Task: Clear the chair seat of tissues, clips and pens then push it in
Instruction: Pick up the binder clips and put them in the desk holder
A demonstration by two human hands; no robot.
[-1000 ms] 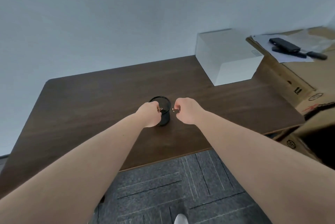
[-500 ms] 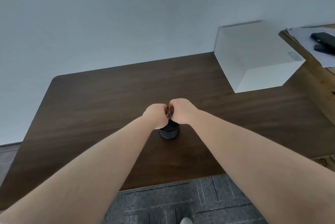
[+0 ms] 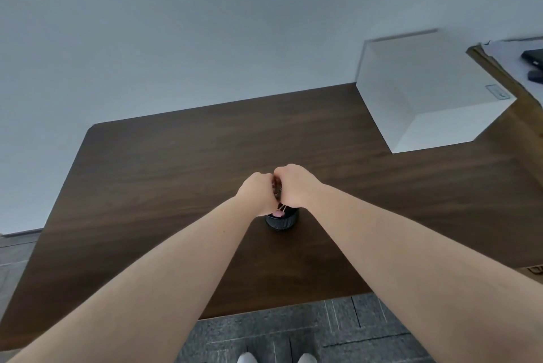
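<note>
A small black ribbed cup (image 3: 282, 222) stands on the dark wooden desk (image 3: 176, 171). My left hand (image 3: 257, 195) and my right hand (image 3: 293, 186) are closed fists, pressed together right above the cup's mouth. A pink binder clip (image 3: 277, 213) with wire handles hangs at the cup's rim under my right hand's fingers. Something small and dark shows between the two fists; my left hand pinches it, and it looks like another clip. The chair, tissues and pens are out of view.
A white box (image 3: 426, 92) sits at the desk's back right corner. Beyond it is a brown surface with papers and a black device (image 3: 533, 58). Grey carpet (image 3: 338, 330) and my shoe tips (image 3: 246, 358) lie below the desk's near edge.
My hands, each pinching a small clip beside the cup a second ago, have come together over its mouth. The view has shifted closer to the desk, and the pink clip now shows at the rim.
</note>
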